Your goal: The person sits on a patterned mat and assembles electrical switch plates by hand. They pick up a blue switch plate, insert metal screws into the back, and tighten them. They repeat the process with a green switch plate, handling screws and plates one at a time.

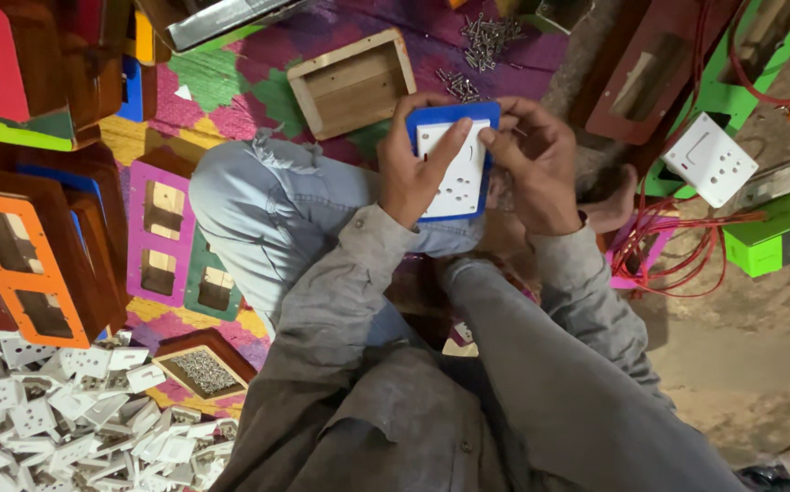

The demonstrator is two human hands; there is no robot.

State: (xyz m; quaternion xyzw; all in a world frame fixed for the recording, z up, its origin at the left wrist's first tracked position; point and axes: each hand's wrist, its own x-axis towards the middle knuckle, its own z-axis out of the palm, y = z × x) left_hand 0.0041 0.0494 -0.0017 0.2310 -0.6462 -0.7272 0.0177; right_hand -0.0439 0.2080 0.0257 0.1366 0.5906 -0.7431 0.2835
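Both my hands hold a blue-faced switch board (455,164) with a white socket plate set into it, raised above my lap. My left hand (417,164) grips its left edge, thumb lying across the white plate. My right hand (536,169) holds the right edge, its fingertips pinched at the plate's upper right corner. Whether something small sits between those fingertips cannot be told.
An empty wooden box (352,84) and loose screws (484,41) lie ahead on a patterned mat. Coloured wooden boards (26,264) stack at left, a heap of white sockets (67,410) and a tray of screws (203,369) at lower left. A white socket plate (709,159), red wire (677,246) and green box (777,235) lie right.
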